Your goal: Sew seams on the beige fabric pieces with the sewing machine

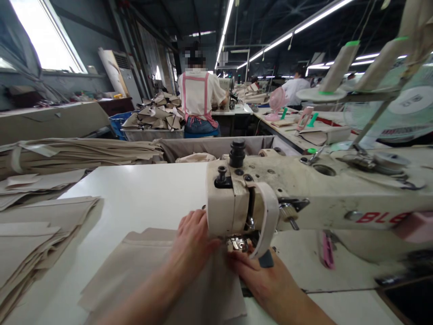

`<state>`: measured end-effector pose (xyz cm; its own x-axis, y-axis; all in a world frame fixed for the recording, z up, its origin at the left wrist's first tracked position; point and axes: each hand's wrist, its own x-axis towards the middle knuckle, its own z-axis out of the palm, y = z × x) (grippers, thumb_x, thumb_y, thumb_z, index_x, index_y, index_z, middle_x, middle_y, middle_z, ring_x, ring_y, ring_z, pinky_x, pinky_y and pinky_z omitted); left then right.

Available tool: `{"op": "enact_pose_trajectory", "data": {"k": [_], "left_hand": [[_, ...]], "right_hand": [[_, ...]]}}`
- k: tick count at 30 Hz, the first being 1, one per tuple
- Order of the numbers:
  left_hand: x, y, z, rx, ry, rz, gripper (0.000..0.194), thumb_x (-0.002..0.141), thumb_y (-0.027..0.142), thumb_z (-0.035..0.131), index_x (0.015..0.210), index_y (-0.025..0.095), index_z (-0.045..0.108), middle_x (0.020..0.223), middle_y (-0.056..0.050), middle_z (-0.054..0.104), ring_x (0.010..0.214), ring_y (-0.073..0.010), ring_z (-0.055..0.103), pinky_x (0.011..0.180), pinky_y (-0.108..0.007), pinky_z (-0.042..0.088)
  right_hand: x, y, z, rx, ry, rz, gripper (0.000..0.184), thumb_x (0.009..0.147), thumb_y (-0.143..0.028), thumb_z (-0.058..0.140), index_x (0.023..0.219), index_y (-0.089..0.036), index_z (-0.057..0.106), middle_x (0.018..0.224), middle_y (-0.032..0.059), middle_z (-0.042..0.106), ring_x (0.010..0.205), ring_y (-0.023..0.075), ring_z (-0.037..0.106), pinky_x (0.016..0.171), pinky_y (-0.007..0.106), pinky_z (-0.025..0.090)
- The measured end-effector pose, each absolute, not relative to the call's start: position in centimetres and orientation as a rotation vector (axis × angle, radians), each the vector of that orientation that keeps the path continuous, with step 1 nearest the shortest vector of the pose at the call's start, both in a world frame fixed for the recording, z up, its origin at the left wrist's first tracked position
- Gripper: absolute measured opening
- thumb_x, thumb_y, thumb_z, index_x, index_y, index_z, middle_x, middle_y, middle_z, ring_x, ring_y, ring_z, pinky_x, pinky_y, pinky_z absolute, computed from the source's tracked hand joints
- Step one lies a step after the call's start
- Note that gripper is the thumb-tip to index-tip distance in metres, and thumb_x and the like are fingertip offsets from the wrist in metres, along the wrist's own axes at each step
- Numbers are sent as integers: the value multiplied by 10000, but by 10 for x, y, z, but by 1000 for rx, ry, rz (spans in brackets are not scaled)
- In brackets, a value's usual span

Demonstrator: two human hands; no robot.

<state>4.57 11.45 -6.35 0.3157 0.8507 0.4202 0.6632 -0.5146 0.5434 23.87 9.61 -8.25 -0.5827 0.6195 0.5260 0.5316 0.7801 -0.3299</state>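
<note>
A beige fabric piece point(145, 257) lies on the white table and runs under the head of a sewing machine point(257, 194). My left hand point(194, 239) rests on top of this fabric, left of the needle area, with its fingers laid forward and their tips partly hidden by the machine head. Just right of the metal presser foot point(238, 243), my right hand point(259, 275) grips the fabric's right edge, fingers closed; the white guard loop partly covers it. The needle itself is hidden.
Stacked beige panels point(40, 239) lie on the left, with a long bundle point(84, 151) behind them. Pink thread snips point(327, 250) rest on the machine bed. Thread cones point(340, 67) stand at upper right. A co-worker point(199, 95) sits ahead, back turned, beside a heaped bin point(152, 134).
</note>
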Motion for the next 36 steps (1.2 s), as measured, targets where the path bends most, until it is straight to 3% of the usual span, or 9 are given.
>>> {"op": "enact_pose_trajectory", "data": {"k": [4, 6, 9, 11, 13, 16, 25, 31, 36], "left_hand": [[50, 70, -89, 2180, 1243, 933, 641, 499, 215, 830, 1043, 193, 491, 979, -58, 595, 831, -226, 566, 723, -328, 517], [51, 59, -93, 1994, 1324, 819, 620, 455, 150, 855, 953, 192, 488, 902, -22, 574, 775, -191, 528, 683, -290, 485], [50, 57, -85, 1784, 1402, 697, 542, 470, 102, 866, 857, 181, 496, 826, 8, 548, 743, -157, 478, 667, -248, 427], [49, 60, -77, 1747, 1367, 699, 534, 464, 125, 885, 838, 178, 508, 815, 14, 539, 749, -154, 464, 674, -242, 405], [49, 61, -73, 1735, 1346, 718, 492, 485, 125, 878, 809, 175, 512, 800, 19, 532, 744, -151, 458, 671, -240, 391], [47, 59, -69, 1749, 1314, 731, 384, 560, 82, 816, 788, 172, 520, 794, 20, 536, 744, -147, 474, 673, -238, 387], [45, 51, -65, 1937, 1065, 757, 177, 771, 33, 569, 877, 175, 580, 889, -25, 596, 852, -167, 561, 766, -272, 446], [48, 46, -82, 2522, 872, 1088, 205, 979, 150, 389, 977, 143, 593, 805, -65, 603, 736, -176, 518, 670, -289, 450], [46, 47, -72, 2749, 809, 1108, 207, 995, 148, 390, 975, 104, 591, 761, -60, 629, 690, -162, 528, 639, -277, 470]], "right_hand": [[241, 91, -79, -933, -2343, 278, 267, 979, -153, 398, 921, -189, 656, 880, 85, 696, 825, 253, 642, 727, 391, 529], [242, 82, -80, -994, -2297, 406, 282, 965, -130, 379, 1050, -204, 638, 916, 84, 700, 810, 230, 658, 717, 359, 548], [242, 59, -88, -1092, -1819, 1129, 286, 955, -233, 449, 1229, -224, 529, 977, 75, 702, 837, 201, 695, 748, 332, 573], [238, 43, -97, -1065, -1298, 1597, 424, 891, -368, 602, 1267, -221, 472, 1009, 87, 704, 882, 216, 706, 777, 342, 573], [233, 31, -104, -1002, -995, 1777, 630, 782, -438, 739, 1287, -199, 447, 1014, 107, 707, 875, 225, 709, 772, 336, 564], [222, 25, -106, -975, -876, 1819, 699, 713, -439, 810, 1273, -177, 483, 965, 101, 721, 776, 186, 707, 687, 271, 541], [214, 30, -87, -1164, -869, 1876, 464, 694, -472, 803, 1013, -154, 693, 797, 44, 732, 713, 181, 701, 693, 275, 559], [213, 22, -77, -1241, -835, 1893, 356, 712, -509, 772, 853, -181, 767, 764, 36, 728, 776, 186, 687, 715, 256, 544], [212, 24, -74, -1179, -823, 1921, 327, 703, -481, 776, 845, -186, 783, 748, 18, 700, 779, 183, 650, 805, 283, 504]]}}
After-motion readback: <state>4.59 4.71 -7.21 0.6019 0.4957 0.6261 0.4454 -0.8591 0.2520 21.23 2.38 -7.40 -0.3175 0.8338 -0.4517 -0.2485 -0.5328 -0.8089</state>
